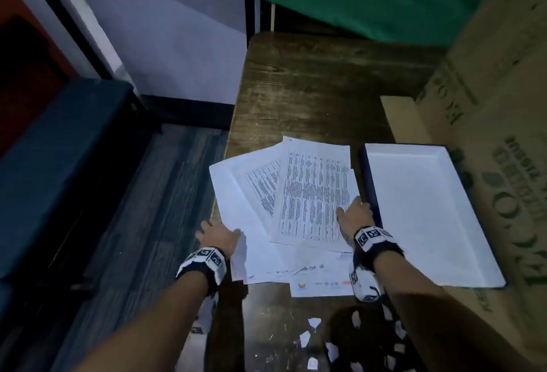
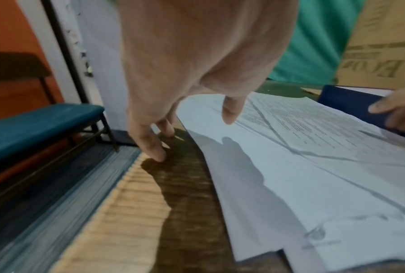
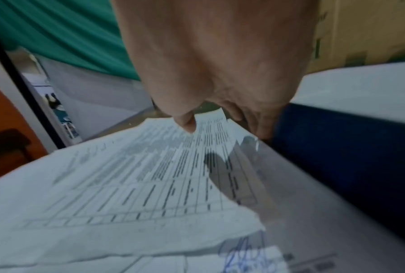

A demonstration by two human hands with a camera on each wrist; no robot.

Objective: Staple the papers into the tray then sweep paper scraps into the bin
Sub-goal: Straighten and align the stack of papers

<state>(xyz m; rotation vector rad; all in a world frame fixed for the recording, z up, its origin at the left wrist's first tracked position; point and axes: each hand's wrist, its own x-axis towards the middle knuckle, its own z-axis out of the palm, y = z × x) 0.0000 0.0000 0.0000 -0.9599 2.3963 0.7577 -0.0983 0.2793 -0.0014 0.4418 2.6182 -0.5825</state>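
While both hands [image 1: 220, 235] [image 1: 356, 213] rest flat, seemingly empty, square fanned papers [image 1: 296, 194] at frame centre before stapling beside tray [image 1: 426, 211].

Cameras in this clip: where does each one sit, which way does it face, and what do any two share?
Head: worn on the head, looking down at the table, papers and tray; both forearms, left hand and right hand show.
Left wrist: looks along the left hand at the papers' left edge.
Right wrist: looks along the right hand over the printed sheets.
Shared: the left wrist view also catches the right hand and the tray's blue wall, which the right wrist view shows too.
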